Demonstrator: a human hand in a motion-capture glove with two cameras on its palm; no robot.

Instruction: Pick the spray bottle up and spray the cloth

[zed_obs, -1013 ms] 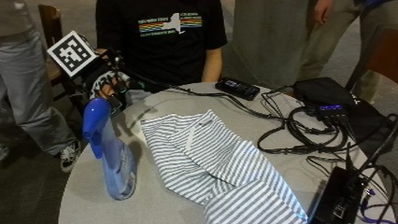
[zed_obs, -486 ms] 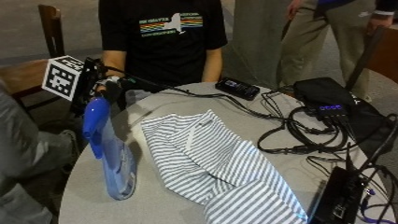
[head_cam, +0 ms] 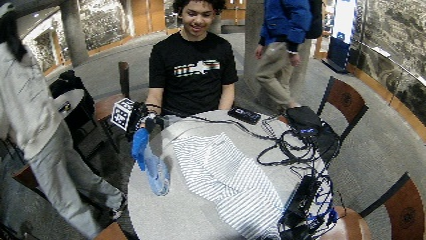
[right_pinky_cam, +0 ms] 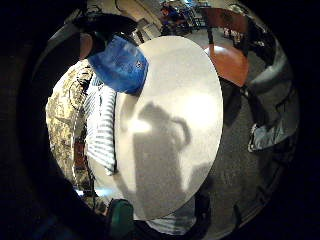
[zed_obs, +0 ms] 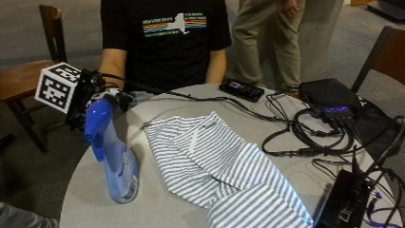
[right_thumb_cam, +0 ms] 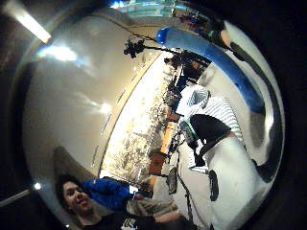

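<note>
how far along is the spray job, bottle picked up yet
Partly. The black-gloved right hand is at the head of the clear blue plastic spray bottle, which looks tilted; whether its base has left the round grey table is unclear. The grip itself is hidden. Still to do: aim at the blue-and-white striped cloth and spray.

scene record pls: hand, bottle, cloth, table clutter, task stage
hand: gloved right hand at the bottle's head, by the table edge; whether it grips it is unclear
bottle: blue spray bottle upright on the table
cloth: striped cloth spread beside the bottle, rumpled
clutter: cables, black box, phone
stage: bottle not yet lifted
</note>
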